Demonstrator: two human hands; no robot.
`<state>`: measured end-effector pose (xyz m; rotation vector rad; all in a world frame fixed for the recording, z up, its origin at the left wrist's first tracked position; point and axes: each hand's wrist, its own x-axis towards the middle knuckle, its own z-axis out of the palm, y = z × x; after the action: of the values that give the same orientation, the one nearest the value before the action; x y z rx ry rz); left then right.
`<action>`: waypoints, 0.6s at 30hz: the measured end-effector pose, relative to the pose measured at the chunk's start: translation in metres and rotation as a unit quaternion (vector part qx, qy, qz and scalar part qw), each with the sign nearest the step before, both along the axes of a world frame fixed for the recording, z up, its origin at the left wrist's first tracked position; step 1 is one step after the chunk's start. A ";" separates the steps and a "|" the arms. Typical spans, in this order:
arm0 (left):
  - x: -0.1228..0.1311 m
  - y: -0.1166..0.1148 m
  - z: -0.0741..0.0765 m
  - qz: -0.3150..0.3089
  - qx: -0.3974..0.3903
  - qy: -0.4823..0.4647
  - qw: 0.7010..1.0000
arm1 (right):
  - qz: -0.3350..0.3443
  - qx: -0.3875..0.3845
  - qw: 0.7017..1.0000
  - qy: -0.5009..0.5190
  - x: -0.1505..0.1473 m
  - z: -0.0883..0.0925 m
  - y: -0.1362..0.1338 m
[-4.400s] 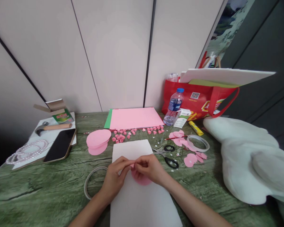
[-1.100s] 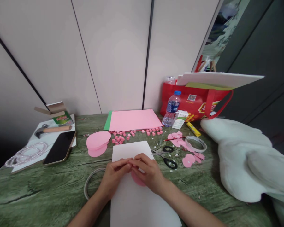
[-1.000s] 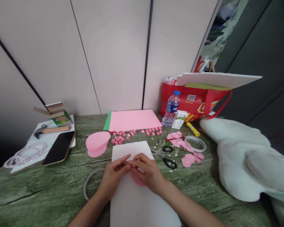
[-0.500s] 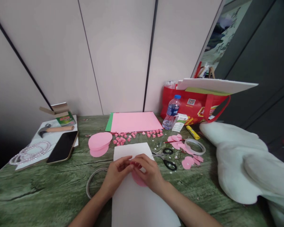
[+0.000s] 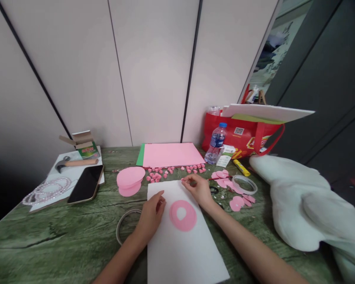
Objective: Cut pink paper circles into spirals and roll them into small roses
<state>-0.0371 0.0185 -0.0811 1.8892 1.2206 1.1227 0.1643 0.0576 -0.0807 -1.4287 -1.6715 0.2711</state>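
Observation:
A pink paper ring [image 5: 183,215] with a white hole in its middle lies on a white sheet [image 5: 183,252] in front of me. My left hand [image 5: 152,216] rests flat on the sheet's left edge, fingers stretched out, just left of the ring. My right hand [image 5: 197,187] is at the sheet's far right corner, beyond the ring, its fingertips pinched on a small pink paper piece beside the row of small pink folded pieces [image 5: 165,172]. Scissors [image 5: 217,191] are mostly hidden behind this hand.
Pink paper circles [image 5: 130,178], a pink sheet stack [image 5: 173,154], a tape roll [image 5: 245,184] and pink cut-outs [image 5: 237,202] lie around. A second tape ring [image 5: 122,228], phone [image 5: 87,188], hammer [image 5: 75,162], beads [image 5: 45,190], bottle [image 5: 215,141], red bag [image 5: 242,136], white cloth [image 5: 307,201].
Both hands let go of the pink ring, which now lies flat and uncovered. My right hand moved away to the sheet's far corner; my left hand slid left onto the sheet.

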 end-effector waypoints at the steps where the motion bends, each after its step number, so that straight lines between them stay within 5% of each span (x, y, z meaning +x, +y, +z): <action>1: 0.000 0.000 -0.002 -0.002 0.010 0.015 1.000 | -0.012 -0.006 1.000 -0.016 0.003 0.000 0.009; 8: -0.003 0.004 -0.013 -0.010 0.060 0.098 0.993 | -0.056 -0.048 0.992 -0.104 0.000 -0.005 0.059; 18: -0.004 0.003 -0.010 -0.013 0.061 0.117 0.991 | -0.049 -0.101 0.973 -0.200 -0.007 -0.005 0.073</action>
<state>-0.0411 0.0217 -0.0913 2.1724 1.2722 1.0024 0.1571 0.1305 -0.0859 -1.8053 -1.9275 0.1021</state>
